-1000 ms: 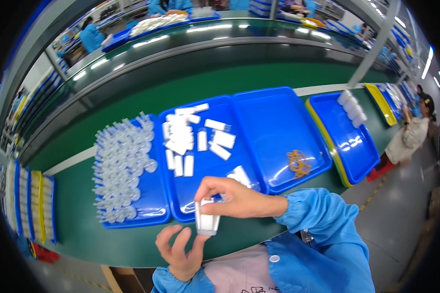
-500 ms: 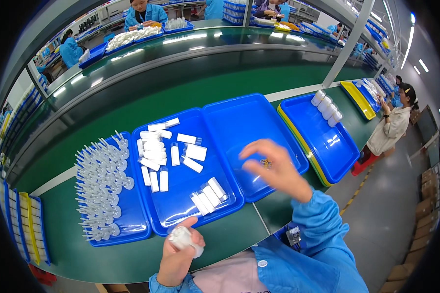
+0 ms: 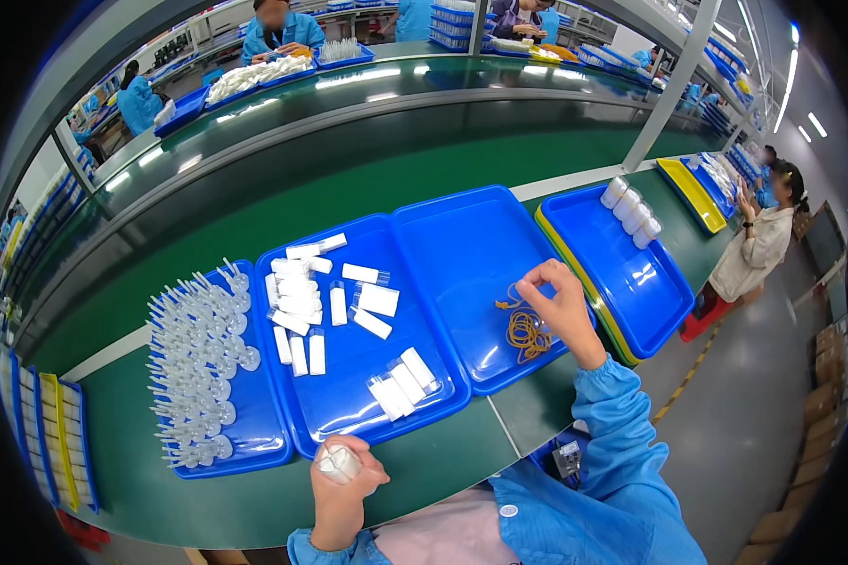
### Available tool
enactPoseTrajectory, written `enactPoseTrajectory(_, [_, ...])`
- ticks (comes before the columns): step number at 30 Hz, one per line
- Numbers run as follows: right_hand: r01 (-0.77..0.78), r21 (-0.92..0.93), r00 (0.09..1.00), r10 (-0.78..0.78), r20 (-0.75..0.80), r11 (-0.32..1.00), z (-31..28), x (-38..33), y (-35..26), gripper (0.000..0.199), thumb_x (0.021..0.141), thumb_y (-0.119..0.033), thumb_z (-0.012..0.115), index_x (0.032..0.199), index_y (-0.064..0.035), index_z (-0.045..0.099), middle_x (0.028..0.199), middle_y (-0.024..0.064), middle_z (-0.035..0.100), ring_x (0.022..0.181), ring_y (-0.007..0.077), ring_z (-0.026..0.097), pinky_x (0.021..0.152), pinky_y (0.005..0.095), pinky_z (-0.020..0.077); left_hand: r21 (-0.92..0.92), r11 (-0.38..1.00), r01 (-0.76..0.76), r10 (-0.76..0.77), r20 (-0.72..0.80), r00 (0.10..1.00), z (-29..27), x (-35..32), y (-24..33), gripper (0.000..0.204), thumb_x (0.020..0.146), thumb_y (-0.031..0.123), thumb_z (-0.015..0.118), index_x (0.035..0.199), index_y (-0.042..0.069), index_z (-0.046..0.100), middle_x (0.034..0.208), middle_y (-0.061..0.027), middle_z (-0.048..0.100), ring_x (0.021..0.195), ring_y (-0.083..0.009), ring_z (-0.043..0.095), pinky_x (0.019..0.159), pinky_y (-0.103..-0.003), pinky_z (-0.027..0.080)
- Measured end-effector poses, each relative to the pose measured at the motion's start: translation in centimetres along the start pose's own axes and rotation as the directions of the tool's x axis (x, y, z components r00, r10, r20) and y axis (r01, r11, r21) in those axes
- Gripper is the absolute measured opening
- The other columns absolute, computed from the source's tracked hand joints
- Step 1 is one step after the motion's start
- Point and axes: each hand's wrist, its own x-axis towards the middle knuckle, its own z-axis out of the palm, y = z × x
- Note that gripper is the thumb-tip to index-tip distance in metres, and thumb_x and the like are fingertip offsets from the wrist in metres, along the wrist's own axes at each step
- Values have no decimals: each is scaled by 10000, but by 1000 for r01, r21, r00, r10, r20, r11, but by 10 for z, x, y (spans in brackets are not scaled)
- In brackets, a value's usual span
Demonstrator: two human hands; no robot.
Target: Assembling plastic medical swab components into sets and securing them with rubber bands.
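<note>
My left hand (image 3: 350, 492) is closed around a bundle of white tubes (image 3: 337, 463) with clear ends, near the table's front edge. Over the right part of the middle blue tray (image 3: 443, 247), my right hand (image 3: 565, 309) pinches thumb and finger together at a thin tan rubber band (image 3: 512, 303). Just below that hand lies a tangle of rubber bands (image 3: 528, 336) in the same tray. Loose white tubes with clear caps (image 3: 318, 350) lie in the blue tray to the left, several side by side near its front (image 3: 407, 379).
At the far left, a blue tray (image 3: 266, 428) holds many clear pieces with thin stems (image 3: 198, 367). On the right, stacked trays (image 3: 631, 315) carry bundled white tubes (image 3: 631, 212). A green conveyor (image 3: 367, 155) runs behind. A person in a light jacket (image 3: 752, 245) sits at right.
My right hand has risen and moved right from above the rubber bands, its fingers now pinched. My left hand has turned the bundle so its ends face up.
</note>
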Motion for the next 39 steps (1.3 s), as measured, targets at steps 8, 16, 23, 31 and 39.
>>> enactPoseTrajectory(8, [350,157,865,-383,323,923,41,-47,-110,93,746,-129,716,767,-118,626,828,29,582,802,241,528,732,354,380,155,988,1,-20,125,992,29,5,13,672,688,18,818,1271,17,484,742,7,566,678,-49,528,614,-196,435])
enactPoseTrajectory(16, [-547,705,711,-194,676,452,47,-65,-139,91,920,-113,603,887,-38,564,1005,92,550,833,139,555,732,302,457,70,997,41,-63,356,932,12,4,11,290,738,43,804,931,54,588,813,32,593,730,-34,528,641,-204,439])
enactPoseTrajectory(23, [634,265,593,-676,437,727,66,-94,-158,128,777,-187,652,881,-112,647,1031,40,607,733,133,575,591,218,421,707,347,-616,146,608,780,4,15,-46,336,754,280,749,1000,95,615,900,-121,655,779,-319,624,682,-362,499])
enactPoseTrajectory(31, [721,77,614,-686,391,689,28,-99,-165,146,782,-207,699,890,-124,647,878,17,610,693,161,551,605,300,428,-238,971,-9,120,458,881,-19,-9,23,272,805,128,711,1012,111,535,844,-20,579,777,-179,553,725,-326,460])
enactPoseTrajectory(39, [-435,868,652,-581,487,239,26,-87,-141,348,898,-79,599,1230,6,536,1114,143,608,1000,266,614,1055,501,378,-641,767,-2,101,118,988,-17,-2,5,370,789,387,757,940,167,501,773,11,483,737,-160,481,704,-336,414])
